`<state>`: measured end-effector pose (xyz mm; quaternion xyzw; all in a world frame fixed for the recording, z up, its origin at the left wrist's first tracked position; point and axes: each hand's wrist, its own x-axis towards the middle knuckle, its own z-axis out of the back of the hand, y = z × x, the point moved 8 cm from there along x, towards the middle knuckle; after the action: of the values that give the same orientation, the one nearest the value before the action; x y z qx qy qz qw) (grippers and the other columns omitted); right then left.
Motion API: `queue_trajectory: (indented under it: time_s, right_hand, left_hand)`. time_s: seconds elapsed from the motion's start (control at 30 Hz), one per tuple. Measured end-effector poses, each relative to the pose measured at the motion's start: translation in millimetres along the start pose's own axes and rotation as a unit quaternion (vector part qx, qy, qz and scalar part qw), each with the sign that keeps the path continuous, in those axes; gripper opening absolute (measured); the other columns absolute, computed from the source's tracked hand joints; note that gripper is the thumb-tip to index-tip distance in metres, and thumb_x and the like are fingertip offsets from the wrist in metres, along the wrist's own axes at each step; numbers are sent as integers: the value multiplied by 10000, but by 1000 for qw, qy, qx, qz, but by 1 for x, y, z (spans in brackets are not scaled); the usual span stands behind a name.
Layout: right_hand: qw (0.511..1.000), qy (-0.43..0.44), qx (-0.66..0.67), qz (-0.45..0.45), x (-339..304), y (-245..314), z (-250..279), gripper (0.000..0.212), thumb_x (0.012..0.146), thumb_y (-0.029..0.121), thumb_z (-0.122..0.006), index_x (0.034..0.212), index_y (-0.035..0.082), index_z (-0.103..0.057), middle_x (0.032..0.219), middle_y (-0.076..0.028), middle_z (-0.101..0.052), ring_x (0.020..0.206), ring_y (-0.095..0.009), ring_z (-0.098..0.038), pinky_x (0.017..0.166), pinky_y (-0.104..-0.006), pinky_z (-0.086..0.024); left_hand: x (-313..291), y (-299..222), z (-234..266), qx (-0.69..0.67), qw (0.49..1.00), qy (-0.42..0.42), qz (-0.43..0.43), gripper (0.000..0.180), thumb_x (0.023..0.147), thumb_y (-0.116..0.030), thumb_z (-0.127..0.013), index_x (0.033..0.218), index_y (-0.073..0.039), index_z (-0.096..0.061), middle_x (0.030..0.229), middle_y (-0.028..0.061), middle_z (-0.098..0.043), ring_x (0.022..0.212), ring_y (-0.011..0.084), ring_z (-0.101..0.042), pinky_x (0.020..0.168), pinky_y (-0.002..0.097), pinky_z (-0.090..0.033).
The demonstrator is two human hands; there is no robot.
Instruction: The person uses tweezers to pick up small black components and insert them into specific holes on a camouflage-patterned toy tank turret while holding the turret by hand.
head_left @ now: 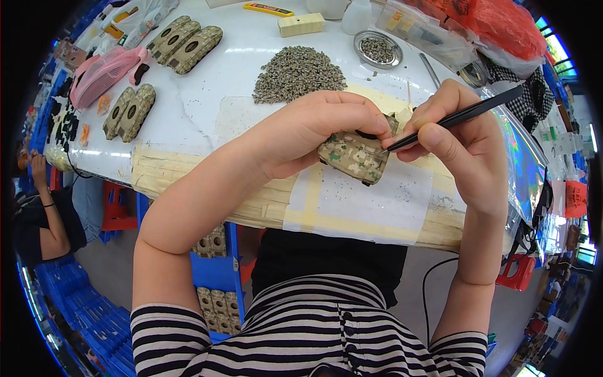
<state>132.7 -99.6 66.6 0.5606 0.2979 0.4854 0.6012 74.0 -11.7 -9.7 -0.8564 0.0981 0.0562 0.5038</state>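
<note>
My left hand (342, 119) grips a camouflage-patterned plastic casing (355, 157) above the near edge of the table. In my right hand (455, 135) is a pair of black tweezers (465, 116), held like a pen. Their tip touches or nearly touches the casing's right side; whether a small part sits in the tip is too small to tell. Beneath the casing lies a white paper sheet (352, 210) with tiny specks scattered on it. Beyond my hands rises a heap of small metallic parts (298, 74).
A round metal dish (378, 50) with similar parts stands at the back right. More camouflage casings (188, 47) lie at the back left, beside a pink mesh item (103, 72). A pale block (301, 25) and yellow cutter (269, 9) lie far back. Another person (53, 213) sits at left.
</note>
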Motion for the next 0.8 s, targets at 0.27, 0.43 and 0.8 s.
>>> queue_trajectory:
  time_s: [0.27, 0.43, 0.8]
  right_hand:
    - [1000, 4, -2, -8, -1, -1, 0, 177, 872, 127, -583, 869, -24, -489, 808, -116, -594, 757, -172, -654, 652, -245, -562]
    - [1000, 7, -5, -7, -1, -1, 0, 183, 871, 129, -586, 868, -26, -489, 804, -120, -597, 757, -174, -654, 652, -249, -563]
    - [1000, 7, 5, 3, -1, -2, 0, 185, 868, 128, -592, 867, -29, -494, 802, -121, -593, 753, -173, -653, 654, -249, -564]
  left_hand:
    - [-3, 2, 0, -25, 999, -15, 31, 195, 802, -211, -605, 859, -27, -637, 849, 34, -636, 768, 84, -585, 699, 222, -461]
    - [-4, 2, 0, -18, 999, -16, 33, 199, 802, -218, -605, 857, -30, -638, 848, 32, -635, 770, 83, -583, 695, 220, -458]
    - [-3, 2, -1, -18, 999, -9, 31, 207, 808, -222, -602, 868, -27, -635, 852, 35, -634, 770, 83, -583, 695, 220, -458]
